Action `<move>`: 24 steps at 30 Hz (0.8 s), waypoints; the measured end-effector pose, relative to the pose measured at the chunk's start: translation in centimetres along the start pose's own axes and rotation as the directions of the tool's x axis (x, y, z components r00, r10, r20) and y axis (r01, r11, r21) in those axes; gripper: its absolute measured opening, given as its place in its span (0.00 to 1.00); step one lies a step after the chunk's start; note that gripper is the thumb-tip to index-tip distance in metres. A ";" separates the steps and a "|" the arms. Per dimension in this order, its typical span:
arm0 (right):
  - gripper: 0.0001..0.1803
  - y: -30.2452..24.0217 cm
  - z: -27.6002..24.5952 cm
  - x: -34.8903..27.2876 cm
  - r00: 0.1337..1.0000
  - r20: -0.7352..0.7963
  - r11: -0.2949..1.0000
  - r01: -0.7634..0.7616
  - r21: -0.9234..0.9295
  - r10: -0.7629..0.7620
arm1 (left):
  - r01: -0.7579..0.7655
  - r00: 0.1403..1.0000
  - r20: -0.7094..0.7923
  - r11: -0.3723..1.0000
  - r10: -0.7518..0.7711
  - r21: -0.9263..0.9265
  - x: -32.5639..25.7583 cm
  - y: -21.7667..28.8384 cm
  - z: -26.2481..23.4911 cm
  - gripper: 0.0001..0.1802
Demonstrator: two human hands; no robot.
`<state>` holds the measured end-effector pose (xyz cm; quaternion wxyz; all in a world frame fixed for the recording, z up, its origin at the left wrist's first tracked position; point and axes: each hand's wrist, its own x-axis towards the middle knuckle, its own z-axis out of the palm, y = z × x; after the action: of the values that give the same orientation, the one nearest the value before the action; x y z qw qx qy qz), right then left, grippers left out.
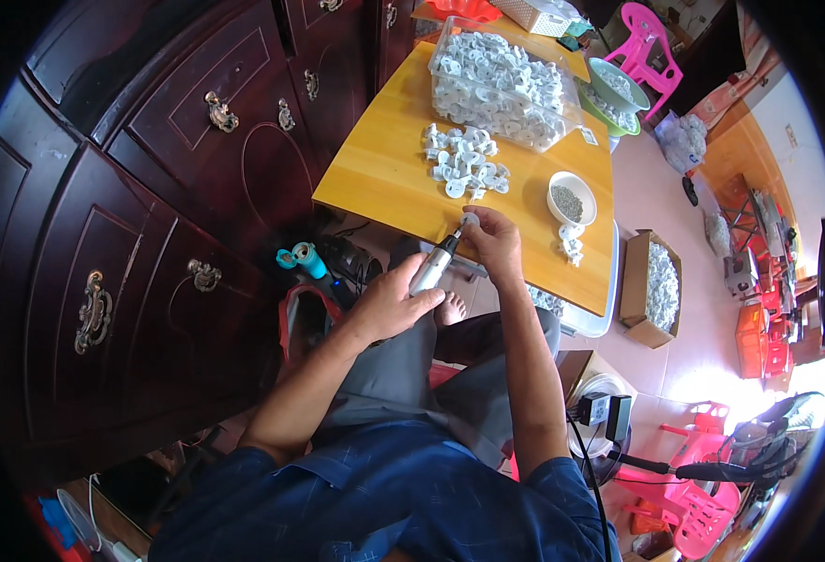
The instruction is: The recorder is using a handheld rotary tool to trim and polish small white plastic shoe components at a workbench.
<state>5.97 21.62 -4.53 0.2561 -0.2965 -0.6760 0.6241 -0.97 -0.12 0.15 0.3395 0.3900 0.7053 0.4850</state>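
My left hand [389, 302] is wrapped round a silver-grey electric screwdriver [431, 269] with a black nose, tilted up and away from me. At its tip, by the table's near edge, my right hand [497, 245] pinches a small white plastic part [469, 219]. The bit meets or nearly meets this part; the exact contact is too small to tell. Just beyond lies a loose pile of similar white parts [468, 173] on the yellow wooden table [384, 159]. To the right, a white bowl [591, 195] holds small grey pieces, perhaps screws, with a few white parts [572, 245] beside it.
A clear plastic bin [545, 140] heaped with white parts stands at the table's far end. Stacked green bowls [626, 122] are beyond its right side. On the floor sits a cardboard box [635, 290] of white parts. Dark wooden cabinets [178, 187] line the left. Pink chairs [693, 506] are at lower right.
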 end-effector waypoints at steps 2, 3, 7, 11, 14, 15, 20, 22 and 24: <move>0.15 0.0 0.1 0.0 1.000 -0.006 1.000 0.000 -0.012 0.000 | 0.001 1.000 0.003 1.000 -0.001 0.004 0.0 0.0 0.0 0.29; 0.15 0.1 0.1 0.0 1.000 -0.011 1.000 0.000 -0.024 0.000 | 0.001 1.000 0.005 1.000 -0.001 0.007 0.0 -0.1 0.0 0.29; 0.15 0.4 0.0 0.1 1.000 -0.013 0.999 0.016 -0.036 -0.017 | 0.001 1.000 0.005 1.000 -0.001 0.015 0.1 -0.2 0.0 0.30; 0.15 0.6 -0.1 0.1 0.999 -0.018 0.995 0.040 -0.091 -0.041 | -0.023 1.000 -0.004 1.000 0.023 0.012 0.2 -0.7 0.1 0.30; 0.16 0.8 -0.1 0.2 0.998 -0.024 0.990 0.057 -0.130 -0.060 | -0.022 1.000 -0.002 1.000 0.022 0.008 0.3 -0.8 0.1 0.30; 0.16 0.9 -0.1 0.2 0.996 -0.037 0.987 0.069 -0.148 -0.075 | -0.018 1.000 -0.001 1.000 0.018 0.007 0.3 -0.8 0.2 0.31; 0.15 0.7 0.1 0.0 0.994 -0.058 0.982 0.080 -0.169 -0.091 | -0.013 1.000 -0.001 1.000 0.013 -0.010 0.2 -0.9 0.1 0.30; 0.15 0.7 0.1 0.0 0.994 -0.061 0.976 0.079 -0.203 -0.093 | -0.004 1.000 0.002 1.000 0.004 -0.011 0.3 -1.0 0.1 0.30; 0.15 0.7 0.2 -0.1 0.991 -0.069 0.977 0.098 -0.190 -0.113 | -0.057 0.998 -0.015 0.998 0.057 0.010 0.3 -1.1 0.1 0.29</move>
<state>5.95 21.50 -5.29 0.2865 -0.3074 -0.7355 0.5315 -1.23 -0.05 -0.98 0.3184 0.4078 0.6987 0.4941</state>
